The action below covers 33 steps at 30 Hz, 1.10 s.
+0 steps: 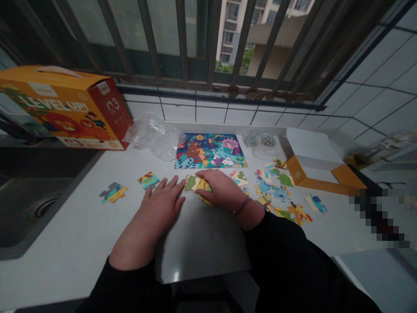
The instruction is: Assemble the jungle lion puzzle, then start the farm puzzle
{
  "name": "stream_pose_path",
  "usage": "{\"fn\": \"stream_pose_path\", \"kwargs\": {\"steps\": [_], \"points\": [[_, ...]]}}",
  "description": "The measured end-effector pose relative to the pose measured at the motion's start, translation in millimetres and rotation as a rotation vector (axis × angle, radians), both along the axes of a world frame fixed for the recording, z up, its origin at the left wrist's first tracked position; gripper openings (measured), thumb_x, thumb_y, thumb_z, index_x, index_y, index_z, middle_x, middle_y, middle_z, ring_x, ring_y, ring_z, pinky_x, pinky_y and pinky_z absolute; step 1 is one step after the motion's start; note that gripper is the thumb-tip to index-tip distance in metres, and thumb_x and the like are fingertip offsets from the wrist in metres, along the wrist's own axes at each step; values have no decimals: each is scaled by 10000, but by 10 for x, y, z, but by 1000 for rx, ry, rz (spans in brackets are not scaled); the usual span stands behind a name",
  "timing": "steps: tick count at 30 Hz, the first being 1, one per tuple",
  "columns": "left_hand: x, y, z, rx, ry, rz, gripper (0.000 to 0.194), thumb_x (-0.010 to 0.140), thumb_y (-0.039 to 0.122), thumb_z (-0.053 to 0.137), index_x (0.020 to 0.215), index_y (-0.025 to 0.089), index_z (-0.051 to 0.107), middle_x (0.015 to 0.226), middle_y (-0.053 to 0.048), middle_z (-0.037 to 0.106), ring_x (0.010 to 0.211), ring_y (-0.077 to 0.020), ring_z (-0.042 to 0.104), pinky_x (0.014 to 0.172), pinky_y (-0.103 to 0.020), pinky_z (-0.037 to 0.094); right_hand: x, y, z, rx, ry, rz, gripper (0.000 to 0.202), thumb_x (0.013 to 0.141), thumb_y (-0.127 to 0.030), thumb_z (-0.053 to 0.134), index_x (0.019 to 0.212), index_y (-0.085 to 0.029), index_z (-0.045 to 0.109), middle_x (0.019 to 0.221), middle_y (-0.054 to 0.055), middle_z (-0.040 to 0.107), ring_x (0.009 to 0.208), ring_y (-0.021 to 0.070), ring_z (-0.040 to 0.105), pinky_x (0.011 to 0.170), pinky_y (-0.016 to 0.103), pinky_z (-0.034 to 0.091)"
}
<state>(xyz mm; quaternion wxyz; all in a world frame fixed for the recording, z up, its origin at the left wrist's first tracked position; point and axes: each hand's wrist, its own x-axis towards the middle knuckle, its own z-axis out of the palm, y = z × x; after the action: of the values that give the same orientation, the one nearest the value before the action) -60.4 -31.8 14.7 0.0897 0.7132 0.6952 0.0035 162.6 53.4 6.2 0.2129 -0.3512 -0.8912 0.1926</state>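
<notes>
Yellow-and-green puzzle pieces point(191, 183) lie between the hands. Right hand point(224, 189): gripping them, thumb opposing fingers. Left hand point(160, 210): open, palm down. Expected handling: light, stiff, tabs prone to creasing; grip outer edges. Loose pieces point(285, 179): beyond the right hand.

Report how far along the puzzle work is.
Probably partway: pieces already lie out on the counter. In hand: the right hand grips green-and-yellow pieces, the left hand spread beside them. Remaining: the scattered pieces at right still lie apart from these.
</notes>
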Motion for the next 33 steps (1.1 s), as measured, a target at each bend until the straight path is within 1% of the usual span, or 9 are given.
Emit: {"fn": "stream_pose_path", "kwargs": {"steps": [3,8,10,13,18,22,24,28,33], "points": [[-42,22,8,64,14,35,573,1116,318,497,1678,226,566,1803,-176,437,1652,-499,420,1272,-810,381,3,-9,11,1,20,-16,493,1008,-350,826,1455,-199,681,1450,150,717,1359,295,654,1210,496,503],[97,38,18,61,-188,-204,592,1104,236,483,1693,286,523,1838,-104,402,1721,-390,327,1332,-737,354,-3,-9,18,-16,63,16,406,989,-230,790,1383,-204,693,1383,129,733,1324,277,661,1179,475,524],[175,37,1,17,-213,-234,601,1096,212,486,1688,305,524,1841,-96,399,1726,-382,317,1326,-749,354,-5,-6,16,-30,71,41,404,972,-165,765,1368,-197,694,1379,126,743,1328,269,663,1179,460,526],[214,38,-35,13,-168,-197,580,1091,214,502,1662,302,558,1839,-120,400,1717,-413,331,1293,-784,379,-1,-2,5,-36,72,42,403,966,-159,759,1363,-183,693,1385,134,750,1329,265,671,1181,446,526],[122,19,-75,87,-21,-56,557,1092,238,519,1641,294,589,1823,-153,424,1691,-455,371,1255,-799,419,1,4,-37,-26,55,3,422,959,-153,745,1375,-198,695,1385,129,755,1311,268,685,1179,453,527],[94,16,-66,169,55,61,529,1114,281,479,1623,217,604,1791,-200,463,1651,-488,425,1260,-807,408,28,14,-16,20,38,-7,369,993,-210,743,1360,-191,710,1373,137,751,1320,283,668,1193,470,511],[118,33,-51,200,39,45,520,1123,270,440,1608,196,613,1785,-188,476,1645,-478,438,1273,-801,401,73,26,29,52,34,-45,301,1037,-237,692,1330,-179,725,1340,144,757,1296,291,669,1177,475,511],[180,61,-52,157,-6,-89,534,1117,249,453,1631,185,584,1776,-159,500,1662,-421,433,1326,-761,362,191,56,119,93,21,-186,226,1068,-216,591,1218,-169,754,1238,148,771,1197,302,684,1102,473,524],[141,29,-118,147,49,40,564,1101,290,516,1636,120,565,1779,-246,460,1624,-475,468,1286,-760,409,194,29,113,35,-70,-156,204,1089,-329,649,1157,-172,760,1178,133,758,1128,286,670,1043,440,517]]}}
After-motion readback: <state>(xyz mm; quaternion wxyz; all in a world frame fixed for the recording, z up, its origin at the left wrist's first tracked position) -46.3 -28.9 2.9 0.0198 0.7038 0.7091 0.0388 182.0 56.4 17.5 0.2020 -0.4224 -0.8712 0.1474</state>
